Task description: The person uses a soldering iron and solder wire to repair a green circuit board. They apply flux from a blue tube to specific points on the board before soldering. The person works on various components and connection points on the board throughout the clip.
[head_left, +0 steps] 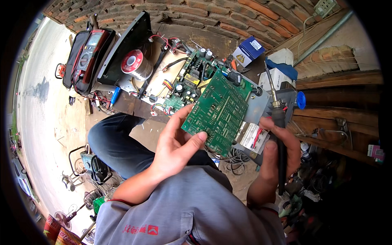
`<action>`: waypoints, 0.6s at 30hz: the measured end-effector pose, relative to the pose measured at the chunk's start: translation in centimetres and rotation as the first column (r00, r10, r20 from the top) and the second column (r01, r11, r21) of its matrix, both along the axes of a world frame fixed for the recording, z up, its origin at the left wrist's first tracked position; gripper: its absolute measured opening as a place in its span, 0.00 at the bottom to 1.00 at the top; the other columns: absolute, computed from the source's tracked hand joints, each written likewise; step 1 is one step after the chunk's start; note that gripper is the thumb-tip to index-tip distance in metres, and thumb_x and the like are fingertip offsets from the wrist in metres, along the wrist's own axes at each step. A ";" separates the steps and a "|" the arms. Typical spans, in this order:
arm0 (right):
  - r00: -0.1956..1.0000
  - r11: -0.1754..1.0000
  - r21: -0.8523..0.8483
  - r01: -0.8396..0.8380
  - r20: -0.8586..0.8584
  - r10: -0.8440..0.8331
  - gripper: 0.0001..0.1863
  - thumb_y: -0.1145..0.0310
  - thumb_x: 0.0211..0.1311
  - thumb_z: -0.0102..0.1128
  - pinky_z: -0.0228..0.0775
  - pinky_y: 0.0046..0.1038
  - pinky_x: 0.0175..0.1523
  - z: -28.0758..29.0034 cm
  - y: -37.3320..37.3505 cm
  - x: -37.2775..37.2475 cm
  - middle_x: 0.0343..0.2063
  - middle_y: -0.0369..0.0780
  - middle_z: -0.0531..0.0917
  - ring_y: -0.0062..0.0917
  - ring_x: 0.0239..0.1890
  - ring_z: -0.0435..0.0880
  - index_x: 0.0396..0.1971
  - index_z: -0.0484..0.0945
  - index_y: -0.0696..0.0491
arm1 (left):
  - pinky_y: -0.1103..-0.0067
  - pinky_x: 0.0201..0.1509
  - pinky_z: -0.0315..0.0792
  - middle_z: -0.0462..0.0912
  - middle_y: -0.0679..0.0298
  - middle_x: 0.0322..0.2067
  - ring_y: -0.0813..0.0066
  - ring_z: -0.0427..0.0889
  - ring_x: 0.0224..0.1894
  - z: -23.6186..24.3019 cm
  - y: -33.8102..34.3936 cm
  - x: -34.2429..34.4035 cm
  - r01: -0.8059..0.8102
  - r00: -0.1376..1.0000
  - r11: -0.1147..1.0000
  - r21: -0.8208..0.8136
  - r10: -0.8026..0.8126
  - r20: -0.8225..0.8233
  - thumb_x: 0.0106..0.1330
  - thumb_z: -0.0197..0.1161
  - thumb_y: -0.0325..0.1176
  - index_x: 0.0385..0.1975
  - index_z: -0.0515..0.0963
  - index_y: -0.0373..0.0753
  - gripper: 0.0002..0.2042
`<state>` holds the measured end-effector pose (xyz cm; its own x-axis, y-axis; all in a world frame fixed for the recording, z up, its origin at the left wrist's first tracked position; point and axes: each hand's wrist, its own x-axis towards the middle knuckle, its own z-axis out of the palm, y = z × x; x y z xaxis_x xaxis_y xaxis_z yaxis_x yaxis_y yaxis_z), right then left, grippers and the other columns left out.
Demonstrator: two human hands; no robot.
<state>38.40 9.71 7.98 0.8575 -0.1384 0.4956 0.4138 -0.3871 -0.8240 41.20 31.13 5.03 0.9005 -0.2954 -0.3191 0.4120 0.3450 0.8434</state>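
My left hand [175, 151] grips a green circuit board [216, 118] by its near-left edge, thumb on top, with the board tilted over the opened electronic unit. My right hand [277, 153] is closed around a soldering iron [278, 118] with a black handle, its metal tip pointing up, just right of the board. Under and behind the board, a power board [183, 81] with capacitors and wires sits on the unit's metal base [257, 104]. A spool of solder wire [136, 65] with a red rim rests on the unit's left part, beside a dark upright panel [122, 45].
At left are a red multimeter [87, 55] in a black case and a blue tool [115, 96]. A blue box [248, 51] stands by the brick wall [228, 16]. Wooden boards [335, 118] line the right. My bent knee [110, 139] is below the bench, near cable coils [234, 163].
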 end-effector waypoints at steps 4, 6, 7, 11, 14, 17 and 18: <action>0.999 0.999 -0.002 0.035 0.011 -0.035 0.15 0.71 0.61 0.59 0.72 0.35 0.53 -0.1 -0.1 -0.3 0.39 0.56 0.82 0.37 0.43 0.83 0.45 0.73 0.63 | 0.78 0.48 0.79 0.75 0.59 0.50 0.76 0.81 0.42 -0.1 0.3 0.4 -0.021 0.997 0.987 -0.158 0.009 -0.076 0.65 0.58 0.20 0.63 0.57 0.33 0.27; 0.999 0.999 -0.022 0.028 0.046 -0.027 0.14 0.72 0.60 0.59 0.74 0.34 0.49 -0.1 -0.2 0.0 0.37 0.55 0.83 0.37 0.40 0.84 0.43 0.73 0.63 | 0.78 0.50 0.78 0.75 0.59 0.49 0.75 0.81 0.43 -0.2 0.5 0.4 -0.023 0.994 0.975 -0.220 -0.001 -0.107 0.64 0.58 0.19 0.63 0.57 0.34 0.27; 0.999 0.999 -0.028 0.024 0.047 -0.022 0.14 0.72 0.60 0.59 0.75 0.33 0.47 0.0 -0.2 0.2 0.36 0.54 0.83 0.38 0.39 0.84 0.43 0.74 0.63 | 0.78 0.50 0.78 0.76 0.59 0.49 0.74 0.81 0.43 -0.3 0.6 0.4 -0.026 0.993 0.967 -0.252 -0.005 -0.121 0.64 0.58 0.19 0.63 0.57 0.34 0.28; 0.999 1.000 -0.009 0.025 0.045 -0.025 0.13 0.74 0.59 0.59 0.76 0.31 0.44 -0.1 -0.1 0.1 0.36 0.53 0.83 0.38 0.37 0.84 0.43 0.74 0.63 | 0.75 0.51 0.79 0.78 0.57 0.47 0.69 0.81 0.46 -1.8 0.9 -0.2 -0.059 0.992 0.952 -0.302 0.021 -0.125 0.63 0.57 0.18 0.64 0.56 0.36 0.29; 0.997 0.997 -0.074 0.008 0.082 -0.002 0.13 0.75 0.59 0.58 0.76 0.31 0.44 0.1 -0.2 0.5 0.35 0.53 0.83 0.37 0.36 0.84 0.43 0.74 0.63 | 0.74 0.48 0.80 0.78 0.56 0.48 0.68 0.82 0.46 -1.2 0.9 0.7 -0.106 0.985 0.914 -0.392 0.043 -0.167 0.63 0.57 0.19 0.65 0.55 0.36 0.30; 0.996 0.999 -0.034 -0.009 0.093 0.012 0.13 0.75 0.59 0.59 0.76 0.31 0.43 -0.2 -0.2 0.6 0.35 0.53 0.84 0.36 0.35 0.84 0.42 0.74 0.63 | 0.73 0.46 0.81 0.77 0.55 0.50 0.66 0.82 0.45 -1.7 1.8 0.9 -0.004 0.994 0.945 -0.326 -0.031 -0.102 0.63 0.58 0.19 0.65 0.55 0.35 0.30; 0.996 1.000 -0.020 -0.010 0.085 0.012 0.13 0.75 0.59 0.59 0.76 0.31 0.43 -0.2 -0.1 0.5 0.35 0.53 0.83 0.35 0.35 0.84 0.42 0.74 0.63 | 0.73 0.46 0.81 0.77 0.54 0.50 0.66 0.82 0.45 -1.8 2.0 0.8 0.036 0.995 0.952 -0.303 -0.062 -0.077 0.63 0.58 0.19 0.65 0.55 0.34 0.30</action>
